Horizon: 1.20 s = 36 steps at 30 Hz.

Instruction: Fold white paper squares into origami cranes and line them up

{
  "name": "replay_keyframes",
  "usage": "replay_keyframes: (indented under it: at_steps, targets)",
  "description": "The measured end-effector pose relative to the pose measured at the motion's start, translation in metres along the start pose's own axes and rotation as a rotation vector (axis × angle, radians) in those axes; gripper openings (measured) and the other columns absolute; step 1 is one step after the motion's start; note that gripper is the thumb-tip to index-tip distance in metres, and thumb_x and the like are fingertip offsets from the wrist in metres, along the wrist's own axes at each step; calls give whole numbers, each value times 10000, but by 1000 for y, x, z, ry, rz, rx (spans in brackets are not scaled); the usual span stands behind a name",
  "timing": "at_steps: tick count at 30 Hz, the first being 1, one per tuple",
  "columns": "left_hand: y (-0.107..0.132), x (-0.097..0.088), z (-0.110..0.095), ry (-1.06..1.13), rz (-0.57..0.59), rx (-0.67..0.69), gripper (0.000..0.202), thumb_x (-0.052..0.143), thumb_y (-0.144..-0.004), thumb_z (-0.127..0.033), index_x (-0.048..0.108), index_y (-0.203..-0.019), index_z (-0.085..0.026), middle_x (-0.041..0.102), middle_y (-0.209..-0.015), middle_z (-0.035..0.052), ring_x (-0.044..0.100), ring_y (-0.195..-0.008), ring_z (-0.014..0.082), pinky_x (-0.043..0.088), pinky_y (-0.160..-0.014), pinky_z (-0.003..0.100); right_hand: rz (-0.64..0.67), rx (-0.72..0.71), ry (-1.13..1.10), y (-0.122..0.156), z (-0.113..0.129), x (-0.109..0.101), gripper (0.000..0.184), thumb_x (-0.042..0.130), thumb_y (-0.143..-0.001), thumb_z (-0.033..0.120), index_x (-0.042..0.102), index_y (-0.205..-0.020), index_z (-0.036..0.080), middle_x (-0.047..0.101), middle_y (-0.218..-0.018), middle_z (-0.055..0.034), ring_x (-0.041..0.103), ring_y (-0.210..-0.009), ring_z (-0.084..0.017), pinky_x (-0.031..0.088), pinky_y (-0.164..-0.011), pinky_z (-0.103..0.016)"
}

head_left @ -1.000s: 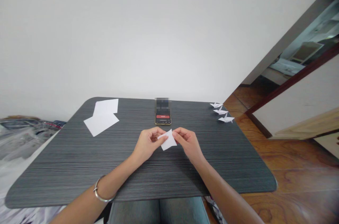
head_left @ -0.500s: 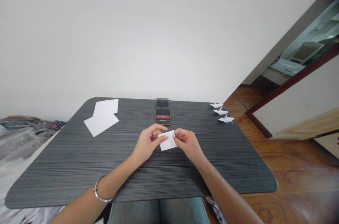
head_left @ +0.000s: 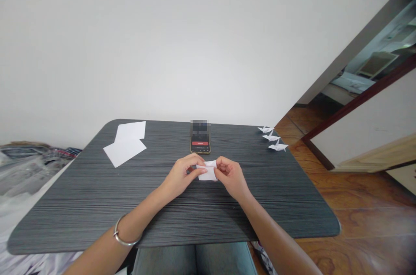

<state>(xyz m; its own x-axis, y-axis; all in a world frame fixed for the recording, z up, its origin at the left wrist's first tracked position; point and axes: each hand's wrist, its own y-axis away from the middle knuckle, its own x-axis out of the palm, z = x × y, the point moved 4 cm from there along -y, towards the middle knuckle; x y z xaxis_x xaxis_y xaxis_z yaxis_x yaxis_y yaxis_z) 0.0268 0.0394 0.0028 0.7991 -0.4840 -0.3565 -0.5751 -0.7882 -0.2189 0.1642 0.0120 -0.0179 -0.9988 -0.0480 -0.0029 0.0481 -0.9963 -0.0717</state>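
A small piece of folded white paper [head_left: 206, 174] is held just above the dark table, near its middle. My left hand [head_left: 184, 174] pinches the paper's left side between thumb and fingers. On the right side, my right hand [head_left: 231, 175] grips it in the same way, fingers curled behind. A crease runs across the paper between the two thumbs, with a narrow strip standing above it. The fingertips behind the sheet are partly hidden.
A phone [head_left: 200, 145] lies just beyond my hands, its screen lit. White paper sheets [head_left: 125, 153] overlap at the table's [head_left: 97, 205] back left. Three folded paper cranes [head_left: 277, 147] stand at the back right edge. A white wall [head_left: 195, 50] rises behind.
The paper has turned level and its upper part is now bent along a crease. My left fingers have closed down onto its top edge; both hands stay in nearly the same place.
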Motion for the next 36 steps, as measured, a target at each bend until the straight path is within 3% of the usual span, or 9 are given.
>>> replay_keyframes:
  at_steps: [13, 19, 23, 28, 32, 36]
  targets:
    - [0, 4, -6, 93, 160, 32, 264, 451, -836, -312, 528, -658, -133, 506, -935, 62, 496, -835, 155, 378, -739, 258, 69, 92, -34, -1, -4, 0, 212, 617, -710, 350, 517, -680, 165, 506, -488, 59, 435, -401, -65, 353, -387, -173]
    - [2, 3, -6, 188, 120, 48, 317, 429, -834, -380, 494, -633, -143, 512, -991, 88, 492, -930, 189, 388, -795, 301, 84, 116, -17, 0, -5, 1, 215, 595, -724, 339, 515, -637, 160, 491, -418, 72, 413, -332, -48, 328, -343, -151]
    - [3, 4, -4, 238, 80, 40, 226, 556, -758, -381, 530, -812, -163, 482, -1141, 112, 470, -1043, 230, 418, -779, 317, 46, 128, -76, -1, -5, 1, 194, 589, -712, 312, 501, -620, 166, 512, -388, 69, 444, -309, -62, 357, -336, -156]
    - [3, 3, -1, 132, -51, 82, 641, 715, -618, -320, 411, -1170, -200, 448, -1208, 126, 466, -1067, 247, 397, -863, 366, -114, 74, -71, -1, -4, -3, 164, 586, -694, 283, 485, -617, 179, 560, -429, 48, 496, -347, -90, 416, -373, -192]
    - [5, 5, -2, -20, -142, 145, 678, 693, -649, -280, 348, -1229, -207, 412, -1243, 130, 435, -1110, 253, 393, -890, 381, -243, -46, 143, 5, 0, -3, 159, 570, -735, 272, 490, -629, 184, 573, -490, 27, 529, -415, -107, 430, -426, -212]
    - [8, 11, -7, -206, -167, 211, 681, 662, -670, -219, 316, -1255, -196, 406, -1259, 131, 391, -1161, 251, 346, -956, 413, -250, -69, 182, 7, 2, 0, 180, 559, -752, 292, 483, -625, 190, 576, -504, 17, 563, -445, -129, 446, -439, -226]
